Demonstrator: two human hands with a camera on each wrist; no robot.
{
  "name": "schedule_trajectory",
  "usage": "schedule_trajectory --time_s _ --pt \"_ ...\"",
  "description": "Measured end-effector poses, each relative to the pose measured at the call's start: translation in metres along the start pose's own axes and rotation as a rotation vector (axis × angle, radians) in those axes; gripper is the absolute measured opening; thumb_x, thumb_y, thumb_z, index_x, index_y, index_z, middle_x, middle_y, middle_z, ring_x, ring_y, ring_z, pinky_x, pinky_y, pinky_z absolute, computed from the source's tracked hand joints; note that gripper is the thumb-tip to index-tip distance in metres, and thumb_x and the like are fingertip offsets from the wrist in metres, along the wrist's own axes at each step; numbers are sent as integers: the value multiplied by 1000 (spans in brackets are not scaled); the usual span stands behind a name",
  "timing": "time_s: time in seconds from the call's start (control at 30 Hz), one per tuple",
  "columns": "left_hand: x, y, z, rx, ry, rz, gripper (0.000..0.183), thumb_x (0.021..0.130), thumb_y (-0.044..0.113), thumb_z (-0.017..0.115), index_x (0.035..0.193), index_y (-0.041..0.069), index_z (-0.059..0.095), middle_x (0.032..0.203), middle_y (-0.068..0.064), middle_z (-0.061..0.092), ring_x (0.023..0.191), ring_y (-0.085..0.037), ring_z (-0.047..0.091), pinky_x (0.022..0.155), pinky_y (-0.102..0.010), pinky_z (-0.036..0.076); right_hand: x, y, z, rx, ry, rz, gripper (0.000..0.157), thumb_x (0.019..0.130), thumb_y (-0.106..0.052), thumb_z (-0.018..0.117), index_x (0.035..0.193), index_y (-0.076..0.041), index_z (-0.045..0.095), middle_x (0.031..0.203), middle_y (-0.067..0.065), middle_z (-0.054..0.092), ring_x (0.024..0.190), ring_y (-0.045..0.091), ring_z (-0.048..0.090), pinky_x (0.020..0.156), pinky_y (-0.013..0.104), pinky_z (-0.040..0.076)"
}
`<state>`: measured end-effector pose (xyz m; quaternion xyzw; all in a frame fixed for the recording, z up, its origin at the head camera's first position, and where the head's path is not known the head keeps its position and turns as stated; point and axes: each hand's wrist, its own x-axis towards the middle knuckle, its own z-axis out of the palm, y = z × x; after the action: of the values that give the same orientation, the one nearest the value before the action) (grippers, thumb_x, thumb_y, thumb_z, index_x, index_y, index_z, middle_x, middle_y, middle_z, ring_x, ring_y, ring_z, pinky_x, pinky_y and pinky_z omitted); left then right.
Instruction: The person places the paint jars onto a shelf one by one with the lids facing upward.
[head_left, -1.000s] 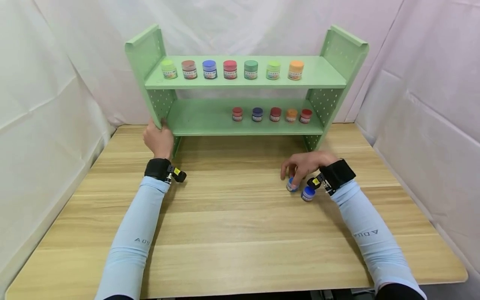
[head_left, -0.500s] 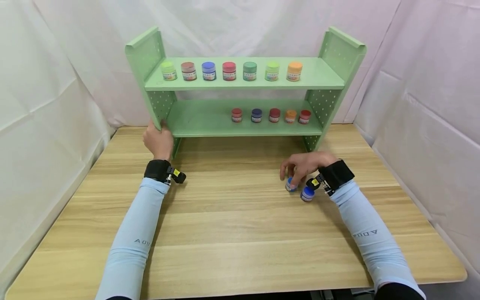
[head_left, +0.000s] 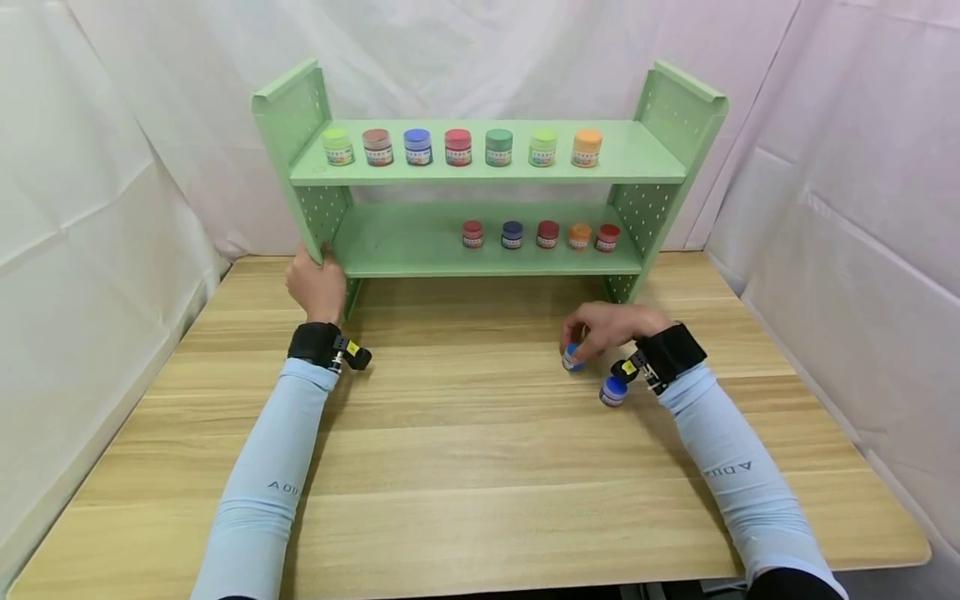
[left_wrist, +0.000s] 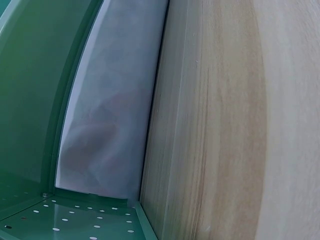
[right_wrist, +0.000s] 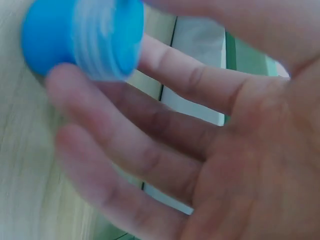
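Observation:
My right hand (head_left: 606,325) pinches a small blue-lidded paint jar (head_left: 572,359) between thumb and fingers, at the right of the wooden table in the head view. Close up in the right wrist view, this jar (right_wrist: 82,40) is bright blue with a clear ridged lid rim. A second, darker blue paint jar (head_left: 612,392) stands on the table just below that hand. My left hand (head_left: 317,286) grips the lower front edge of the left side panel of a light green two-tier shelf (head_left: 405,237); its fingertips are hidden behind the panel.
Several paint jars with lids of different colours, such as an orange one (head_left: 587,148), line the upper tier. Smaller jars, among them a dark blue one (head_left: 512,235), stand on the lower tier's right half. White cloth (head_left: 847,250) surrounds the table (head_left: 465,467).
The right hand's fingers have closed in on the blue jar and moved it slightly away from me and left, apart from the second jar. My left hand stays on the shelf panel.

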<state>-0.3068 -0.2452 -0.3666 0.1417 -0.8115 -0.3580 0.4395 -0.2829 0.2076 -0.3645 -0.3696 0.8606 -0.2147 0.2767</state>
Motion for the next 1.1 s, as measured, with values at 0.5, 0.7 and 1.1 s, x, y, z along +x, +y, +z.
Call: schedule_trajectory --time_s 0.5,0.7,1.1 --pt "-1 -1 -2 2 0 7 30 95 23 53 117 6 67 112 -7 66 100 -20 62 82 -38 46 6 12 -1 -104 260 0 23 84 -20 71 104 -8 69 94 -3 66 88 16 59 75 33 46" --pt "1 0 0 -1 -2 9 30 96 23 52 118 7 67 111 -6 67 100 -19 63 80 -38 47 5 20 -3 -118 283 9 24 85 -19 70 107 -9 68 96 -2 66 90 16 58 77 34 45" --pt "0 0 0 -8 5 2 30 95 20 53 120 11 66 111 -5 67 99 -18 63 80 -38 48 2 24 -7 -129 258 -57 28 83 -6 70 111 -7 67 105 4 65 97 21 56 86 44 42"
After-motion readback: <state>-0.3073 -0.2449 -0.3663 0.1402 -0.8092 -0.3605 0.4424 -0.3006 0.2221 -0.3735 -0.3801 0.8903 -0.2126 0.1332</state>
